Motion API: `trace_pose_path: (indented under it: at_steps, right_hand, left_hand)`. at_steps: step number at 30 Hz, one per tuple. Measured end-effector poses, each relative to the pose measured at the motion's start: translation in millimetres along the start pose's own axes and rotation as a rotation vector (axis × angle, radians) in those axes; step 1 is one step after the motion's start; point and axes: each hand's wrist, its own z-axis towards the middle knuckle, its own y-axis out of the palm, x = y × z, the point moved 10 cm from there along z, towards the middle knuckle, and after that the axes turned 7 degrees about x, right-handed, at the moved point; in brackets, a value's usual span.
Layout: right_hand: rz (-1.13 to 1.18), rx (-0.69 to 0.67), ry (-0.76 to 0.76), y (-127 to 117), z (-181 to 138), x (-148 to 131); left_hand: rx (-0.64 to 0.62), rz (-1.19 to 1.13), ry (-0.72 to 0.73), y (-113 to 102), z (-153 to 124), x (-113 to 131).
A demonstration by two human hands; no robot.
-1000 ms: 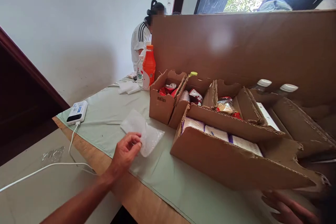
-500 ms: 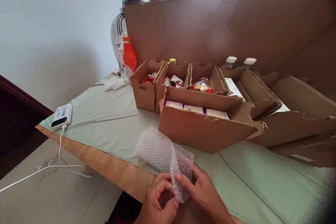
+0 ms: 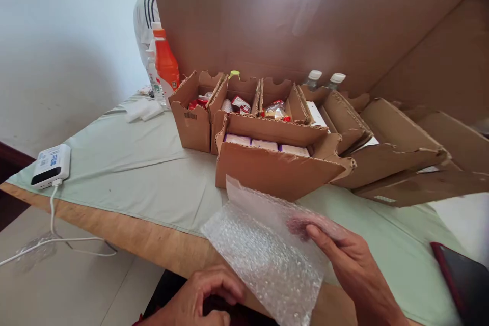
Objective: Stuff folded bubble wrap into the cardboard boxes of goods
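A clear bubble wrap bag hangs tilted over the table's front edge, its two layers spread apart along the upper side. My right hand grips its right side, thumb on the near face; the other fingers show blurred through the plastic. Left of the bag's lower part is my left hand, fingers loosely bent and thumb apart, with nothing seen in it. Beyond the bag stands a low cardboard box holding several white packs with purple edges.
Cardboard bins with packets line the back before a tall cardboard panel. An orange bottle stands left. A power bank with a white cable lies near the left edge, a phone at right. A person is behind.
My left hand has let go of the bubble wrap and moved down-left. My right hand has moved right with the bag, which is now spread wider. The view has shifted right and down.
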Motion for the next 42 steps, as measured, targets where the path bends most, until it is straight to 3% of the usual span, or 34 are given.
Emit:
trace_pose_path:
  at_steps: [3, 5, 7, 12, 15, 17, 19, 21, 23, 25, 27, 30, 32, 34, 36, 39, 42]
  right_hand:
    - [-0.064, -0.072, 0.048, 0, 14, 18]
    - [-0.087, -0.054, 0.068, -1, 22, 32]
    - [-0.108, 0.027, 0.095, -9, 26, 45]
    - [-0.216, 0.332, 0.108, -53, 9, 57]
    - [-0.403, 0.558, -0.038, -79, -19, 32]
    - [-0.504, 0.610, -0.222, -72, -37, 2]
    - [-0.523, 0.514, -0.399, -39, -45, -26]
    - [-0.515, 0.254, -0.492, 13, -43, -41]
    - [-0.564, -0.052, -0.471, 65, -38, -35]
    - [-0.660, -0.246, -0.409, 90, -35, -13]
    - [-0.765, -0.249, -0.369, 76, -34, 14]
    - [-0.931, -0.034, -0.347, 8, -45, 50]
    - [-1.010, 0.135, -0.359, -38, -65, 56]
    - [-0.993, 0.171, -0.418, -56, -89, 46]
    - [-0.917, 0.056, -0.473, -42, -107, 28]
    - [-0.808, -0.177, -0.496, 2, -119, 4]
    - [-0.754, -0.266, -0.493, 29, -118, -2]
  left_hand:
    - [-0.175, 0.158, 0.048, 3, -5, 9]
    - [-0.231, 0.217, 0.155, 3, 0, 26]
    - [-0.145, 0.316, 0.332, -6, 13, 50]
    - [0.251, 0.746, 0.662, -27, 52, 90]
    - [0.293, 0.932, 0.746, -23, 68, 87]
    - [0.272, 1.015, 0.757, -19, 75, 78]
    - [0.252, 1.084, 0.749, -15, 78, 70]
    - [0.242, 1.154, 0.713, -13, 82, 62]
    - [0.241, 1.212, 0.671, -12, 84, 57]
    - [0.237, 1.243, 0.638, -12, 86, 54]
    - [0.222, 1.249, 0.628, -12, 86, 52]
    - [0.206, 1.233, 0.633, -14, 85, 50]
    - [0.204, 1.217, 0.634, -16, 84, 49]
    - [0.198, 1.205, 0.622, -16, 84, 49]
    - [0.186, 1.188, 0.597, -15, 82, 49]
    - [0.165, 1.147, 0.541, -14, 78, 52]
    - [0.137, 1.111, 0.478, -16, 69, 51]
